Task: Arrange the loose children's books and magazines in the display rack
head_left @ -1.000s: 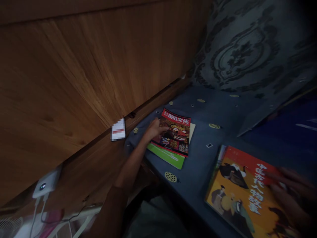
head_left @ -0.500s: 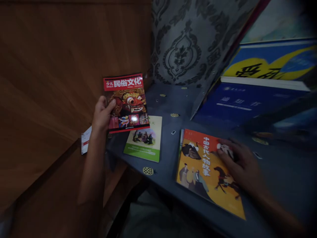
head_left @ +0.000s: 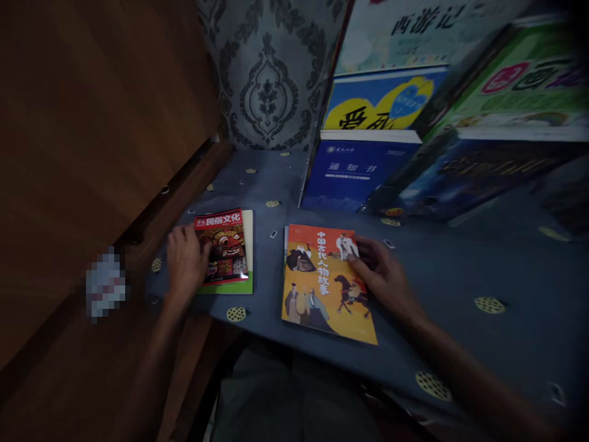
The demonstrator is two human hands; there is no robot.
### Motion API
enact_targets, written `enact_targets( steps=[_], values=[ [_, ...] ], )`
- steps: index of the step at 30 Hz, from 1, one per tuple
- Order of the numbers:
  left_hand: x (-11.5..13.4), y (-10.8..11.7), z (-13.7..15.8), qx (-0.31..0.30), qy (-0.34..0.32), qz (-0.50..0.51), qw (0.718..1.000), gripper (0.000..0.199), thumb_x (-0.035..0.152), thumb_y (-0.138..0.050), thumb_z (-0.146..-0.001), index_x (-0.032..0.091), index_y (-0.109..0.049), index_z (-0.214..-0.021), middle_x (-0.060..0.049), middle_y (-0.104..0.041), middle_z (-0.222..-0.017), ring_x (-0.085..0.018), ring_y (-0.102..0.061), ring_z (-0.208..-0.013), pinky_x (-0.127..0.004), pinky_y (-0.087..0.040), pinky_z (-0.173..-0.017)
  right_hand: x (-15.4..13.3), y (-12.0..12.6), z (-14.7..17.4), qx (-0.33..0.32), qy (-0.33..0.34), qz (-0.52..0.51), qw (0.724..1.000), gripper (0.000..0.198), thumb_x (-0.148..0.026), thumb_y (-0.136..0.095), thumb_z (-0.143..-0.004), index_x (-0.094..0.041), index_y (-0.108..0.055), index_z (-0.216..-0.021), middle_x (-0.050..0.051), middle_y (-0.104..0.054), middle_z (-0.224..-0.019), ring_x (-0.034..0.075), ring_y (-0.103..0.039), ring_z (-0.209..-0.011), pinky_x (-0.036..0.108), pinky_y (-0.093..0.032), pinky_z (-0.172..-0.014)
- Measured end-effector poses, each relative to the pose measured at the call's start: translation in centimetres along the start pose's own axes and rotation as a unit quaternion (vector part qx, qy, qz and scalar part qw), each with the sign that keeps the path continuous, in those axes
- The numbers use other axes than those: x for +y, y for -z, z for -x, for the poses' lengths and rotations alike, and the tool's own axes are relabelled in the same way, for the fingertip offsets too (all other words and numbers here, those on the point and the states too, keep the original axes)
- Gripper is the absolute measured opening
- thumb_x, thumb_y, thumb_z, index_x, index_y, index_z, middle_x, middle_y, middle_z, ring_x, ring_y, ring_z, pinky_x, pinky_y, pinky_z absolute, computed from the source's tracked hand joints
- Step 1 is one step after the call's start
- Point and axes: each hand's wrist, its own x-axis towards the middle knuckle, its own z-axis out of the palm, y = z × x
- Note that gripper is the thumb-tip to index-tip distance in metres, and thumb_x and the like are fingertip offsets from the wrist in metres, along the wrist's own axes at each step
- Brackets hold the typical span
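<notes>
My left hand [head_left: 184,258] grips the left edge of a red-bordered book [head_left: 226,245], its thumb on the cover, which shows a painted mask. Under that book lies a green-and-white booklet [head_left: 249,248], showing along its right and bottom edges. My right hand [head_left: 381,273] is closed on the upper right edge of an orange book [head_left: 317,276] with drawn figures and a horse. Its thumb rests on the cover; the other fingers are partly hidden. The orange book lies on the table, and the edge of another book or booklet peeks out at its left.
A blue patterned cloth covers the table [head_left: 267,307]. Blue book [head_left: 354,178] and yellow-blue book [head_left: 377,101] stand in a rack at the back, beside other upright books [head_left: 488,172]. A wooden panel [head_left: 101,123] rises on the left; patterned wallpaper [head_left: 271,92] is behind.
My left hand has lowered the red book from above the table onto the green-and-white booklet. My right hand stays at the orange book. The view has turned rightward, showing more of the rack.
</notes>
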Motion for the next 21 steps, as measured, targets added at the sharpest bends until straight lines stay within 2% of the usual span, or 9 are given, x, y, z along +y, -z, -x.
enact_targets(
  steps=[4, 6, 8, 10, 13, 15, 18, 19, 21],
  values=[
    [6.7, -2.1, 4.5, -0.109, -0.155, 0.101, 0.977, 0.026, 0.031, -0.051, -0.099, 0.016, -0.065, -0.114, -0.015, -0.063, -0.128, -0.03, -0.057, -0.123, -0.049, -0.047, -0.108, -1.1, -0.8, 2.9, -0.013, -0.028, -0.079, 0.996, 0.056, -0.056, -0.07, -0.085, -0.027, -0.055, -0.13, 0.009, -0.065, -0.133, 0.026, -0.063, -0.122, 0.045, -0.052, -0.104],
    [9.7, -3.3, 6.9, -0.153, -0.172, 0.126, 0.965, 0.034, 0.037, -0.054, -0.098, 0.014, -0.062, -0.122, -0.017, -0.059, -0.139, -0.033, -0.05, -0.135, -0.051, -0.043, -0.114, -1.5, -1.2, 4.4, -0.01, -0.045, -0.073, 0.996, 0.061, -0.055, -0.071, -0.085, -0.027, -0.052, -0.136, 0.008, -0.063, -0.136, 0.025, -0.063, -0.121, 0.041, -0.054, -0.102],
    [11.8, -3.8, 8.9, -0.175, -0.15, 0.16, 0.96, 0.048, 0.04, -0.056, -0.097, 0.009, -0.055, -0.134, -0.022, -0.054, -0.144, -0.034, -0.044, -0.142, -0.053, -0.041, -0.116, -1.7, -1.2, 5.5, 0.013, -0.072, -0.057, 0.996, 0.063, -0.054, -0.071, -0.084, -0.028, -0.052, -0.139, 0.007, -0.061, -0.139, 0.024, -0.063, -0.12, 0.038, -0.055, -0.1],
    [13.2, -3.5, 10.5, -0.178, -0.124, 0.194, 0.956, 0.055, 0.038, -0.056, -0.097, 0.006, -0.048, -0.141, -0.025, -0.05, -0.148, -0.035, -0.037, -0.148, -0.056, -0.039, -0.119, -1.9, -0.8, 6.1, 0.042, -0.099, -0.07, 0.992, 0.062, -0.054, -0.073, -0.082, -0.029, -0.055, -0.136, 0.006, -0.06, -0.142, 0.024, -0.062, -0.122, 0.037, -0.055, -0.1],
    [15.7, -2.2, 13.4, -0.206, -0.143, 0.238, 0.938, 0.042, 0.031, -0.054, -0.097, 0.011, -0.057, -0.133, -0.021, -0.043, -0.157, -0.035, -0.028, -0.154, -0.061, -0.033, -0.122, -2.2, 0.2, 6.4, 0.067, -0.136, -0.151, 0.977, 0.057, -0.051, -0.077, -0.078, -0.03, -0.06, -0.128, 0.006, -0.061, -0.142, 0.026, -0.064, -0.122, 0.037, -0.057, -0.098],
    [17.8, -1.4, 15.6, -0.268, -0.209, 0.275, 0.899, 0.03, 0.032, -0.056, -0.095, 0.016, -0.067, -0.119, -0.017, -0.044, -0.158, -0.035, -0.029, -0.154, -0.06, -0.034, -0.123, -2.5, 0.8, 6.5, 0.066, -0.155, -0.194, 0.966, 0.057, -0.049, -0.079, -0.077, -0.031, -0.06, -0.127, 0.006, -0.062, -0.142, 0.026, -0.066, -0.121, 0.038, -0.059, -0.096],
    [20.1, -0.9, 17.7, -0.322, -0.284, 0.319, 0.845, 0.043, 0.041, -0.062, -0.092, 0.013, -0.065, -0.124, -0.02, -0.039, -0.16, -0.035, -0.03, -0.153, -0.053, -0.04, -0.121, -2.6, 1.4, 6.7, 0.06, -0.166, -0.211, 0.961, 0.067, -0.046, -0.085, -0.072, -0.032, -0.056, -0.132, 0.007, -0.064, -0.139, 0.026, -0.066, -0.121, 0.038, -0.059, -0.096],
    [20.2, -1.0, 17.8, -0.316, -0.293, 0.323, 0.842, 0.045, 0.041, -0.06, -0.094, 0.012, -0.062, -0.129, -0.021, -0.038, -0.161, -0.034, -0.028, -0.154, -0.052, -0.04, -0.121, -2.6, 1.6, 6.7, 0.061, -0.167, -0.211, 0.961, 0.071, -0.046, -0.086, -0.07, -0.032, -0.055, -0.132, 0.007, -0.065, -0.137, 0.025, -0.066, -0.121, 0.038, -0.059, -0.096],
    [19.3, -1.7, 17.0, -0.272, -0.283, 0.314, 0.864, 0.046, 0.035, -0.054, -0.098, 0.013, -0.056, -0.138, -0.02, -0.035, -0.163, -0.034, -0.024, -0.156, -0.056, -0.034, -0.123, -2.4, 1.8, 6.7, 0.063, -0.173, -0.211, 0.96, 0.074, -0.046, -0.088, -0.069, -0.031, -0.054, -0.133, 0.008, -0.068, -0.13, 0.025, -0.068, -0.118, 0.039, -0.059, -0.097]
  ],
)
